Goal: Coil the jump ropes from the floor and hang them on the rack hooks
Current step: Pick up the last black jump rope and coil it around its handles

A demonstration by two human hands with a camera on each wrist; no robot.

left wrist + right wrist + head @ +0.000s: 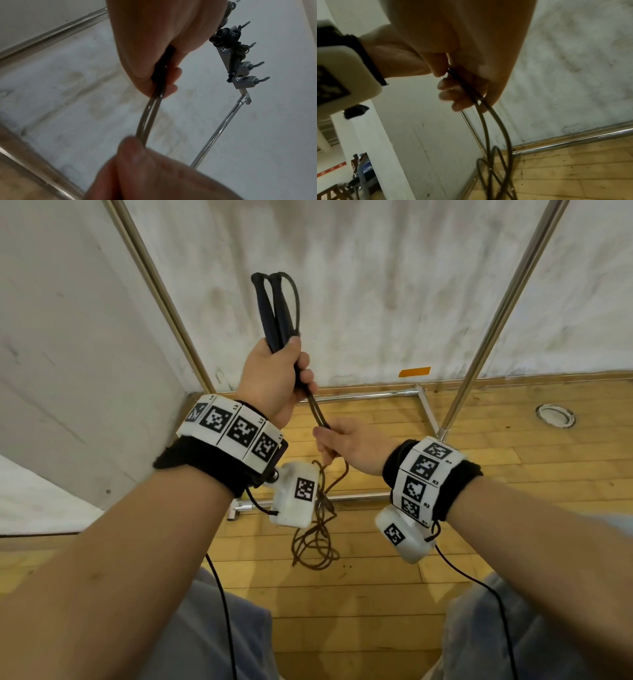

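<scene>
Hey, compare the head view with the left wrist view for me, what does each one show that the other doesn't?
Only the head view shows the two black handles sticking up from the left hand, and the loose rope pile on the wooden floor.

Only the left wrist view shows the rack hooks, with another coiled rope already hanging there.

Both show the left hand gripping the rope and the right hand pinching the doubled cord just below it, plus the rack's metal poles.
</scene>
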